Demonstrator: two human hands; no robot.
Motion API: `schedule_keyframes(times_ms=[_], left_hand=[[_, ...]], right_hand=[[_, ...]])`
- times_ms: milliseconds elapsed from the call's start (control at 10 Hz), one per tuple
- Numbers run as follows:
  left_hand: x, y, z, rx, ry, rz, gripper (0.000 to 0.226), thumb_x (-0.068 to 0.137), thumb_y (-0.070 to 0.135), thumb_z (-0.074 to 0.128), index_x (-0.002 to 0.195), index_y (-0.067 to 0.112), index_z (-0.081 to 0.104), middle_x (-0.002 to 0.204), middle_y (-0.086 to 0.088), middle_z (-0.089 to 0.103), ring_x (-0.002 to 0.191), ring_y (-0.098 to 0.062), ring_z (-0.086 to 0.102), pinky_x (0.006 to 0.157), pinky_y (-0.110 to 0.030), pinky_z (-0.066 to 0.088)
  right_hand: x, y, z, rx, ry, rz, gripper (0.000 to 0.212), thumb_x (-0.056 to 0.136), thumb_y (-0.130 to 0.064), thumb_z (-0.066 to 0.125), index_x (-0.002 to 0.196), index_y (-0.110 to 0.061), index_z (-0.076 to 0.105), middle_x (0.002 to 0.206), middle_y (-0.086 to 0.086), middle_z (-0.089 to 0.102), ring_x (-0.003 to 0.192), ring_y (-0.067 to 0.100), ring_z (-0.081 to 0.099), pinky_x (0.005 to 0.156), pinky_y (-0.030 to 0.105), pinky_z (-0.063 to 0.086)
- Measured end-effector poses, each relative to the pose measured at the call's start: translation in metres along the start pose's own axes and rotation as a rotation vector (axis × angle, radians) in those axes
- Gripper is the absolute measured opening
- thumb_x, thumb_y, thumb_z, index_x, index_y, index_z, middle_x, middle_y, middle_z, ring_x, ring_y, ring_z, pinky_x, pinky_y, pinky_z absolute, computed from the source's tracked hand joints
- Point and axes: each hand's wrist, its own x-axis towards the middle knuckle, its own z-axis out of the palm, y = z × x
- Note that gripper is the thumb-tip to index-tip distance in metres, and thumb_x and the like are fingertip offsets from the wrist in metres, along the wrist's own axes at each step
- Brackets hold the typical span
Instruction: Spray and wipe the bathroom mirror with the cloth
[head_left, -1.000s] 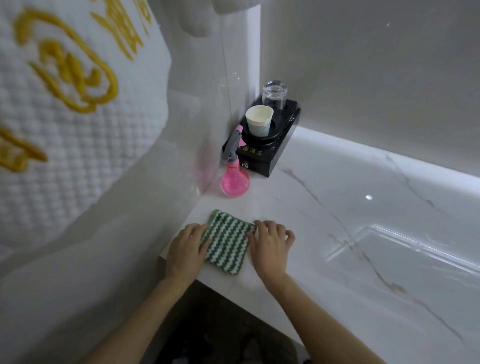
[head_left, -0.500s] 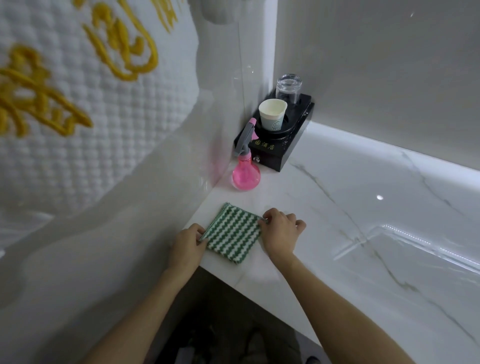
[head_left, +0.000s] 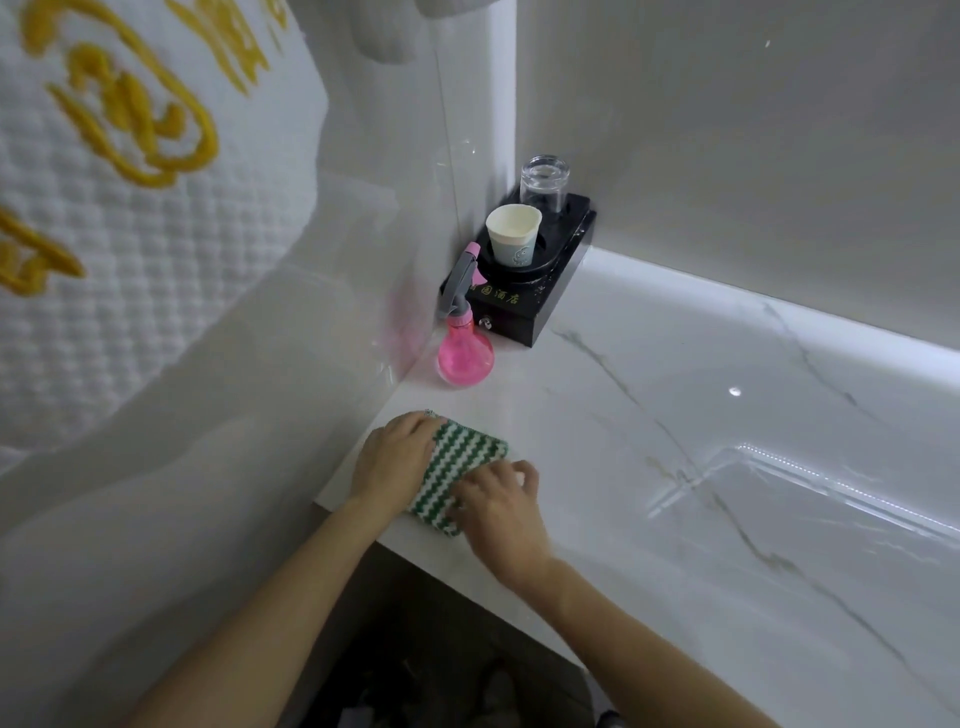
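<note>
A green-and-white zigzag cloth (head_left: 460, 465) lies flat near the front left corner of the white marble counter (head_left: 649, 415). My left hand (head_left: 392, 457) rests on the cloth's left part, its fingers laid over the top. My right hand (head_left: 501, 501) sits at the cloth's near right edge with curled fingers that pinch it. A pink spray bottle (head_left: 465, 358) with a grey trigger stands upright behind the cloth, against the left wall. The grey mirror (head_left: 753, 156) rises behind the counter, lit along its lower edge.
A black tray (head_left: 558, 291) in the back corner holds a paper cup (head_left: 513, 236) and an upturned glass (head_left: 544, 182). A white towel with yellow embroidery (head_left: 130, 208) hangs at the left. The sink basin (head_left: 831, 519) drops away at the right.
Both hands have moved from the cloth's corners onto the cloth, the left covering its left part and the right closing on its near right edge. The cloth now looks narrower.
</note>
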Motion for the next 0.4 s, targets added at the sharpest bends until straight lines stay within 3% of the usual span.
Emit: schedule_keyframes(times_ms=[100, 200, 300, 400], left_hand=[[0.005, -0.001, 0.006, 0.235, -0.153, 0.037, 0.052, 0.095, 0.02, 0.043, 0.145, 0.02, 0.029, 0.152, 0.0, 0.028, 0.137, -0.018, 0.029, 0.112, -0.036, 0.02], [0.002, -0.003, 0.005, 0.324, -0.221, 0.009, 0.057, 0.096, 0.026, 0.04, 0.148, 0.023, 0.018, 0.156, 0.003, 0.015, 0.143, -0.02, 0.014, 0.116, -0.043, 0.007], [0.001, -0.005, 0.006, 0.259, -0.2, 0.013, 0.051, 0.099, 0.025, 0.035, 0.148, 0.023, 0.021, 0.156, 0.001, 0.018, 0.144, -0.022, 0.012, 0.116, -0.045, 0.006], [0.0, 0.001, 0.003, 0.142, -0.121, 0.011, 0.046, 0.1, 0.024, 0.033, 0.145, 0.02, 0.029, 0.153, -0.003, 0.027, 0.142, -0.022, 0.02, 0.116, -0.041, 0.011]], right_hand=[[-0.03, -0.007, 0.013, -0.048, -0.06, -0.158, 0.017, 0.064, -0.03, 0.079, 0.076, -0.03, 0.067, 0.084, -0.011, 0.059, 0.086, 0.015, 0.05, 0.09, 0.041, 0.029], [-0.036, -0.007, 0.014, -0.038, -0.075, -0.11, 0.02, 0.063, -0.026, 0.08, 0.078, -0.03, 0.067, 0.086, -0.012, 0.058, 0.088, 0.014, 0.046, 0.093, 0.044, 0.03], [-0.03, -0.006, 0.003, 0.002, -0.069, -0.121, 0.007, 0.071, -0.031, 0.074, 0.074, -0.032, 0.067, 0.083, -0.014, 0.059, 0.087, 0.014, 0.053, 0.095, 0.043, 0.027], [-0.03, 0.008, -0.01, 0.018, -0.077, -0.084, 0.014, 0.08, -0.037, 0.058, 0.087, -0.031, 0.069, 0.092, -0.013, 0.063, 0.092, 0.014, 0.057, 0.095, 0.042, 0.026]])
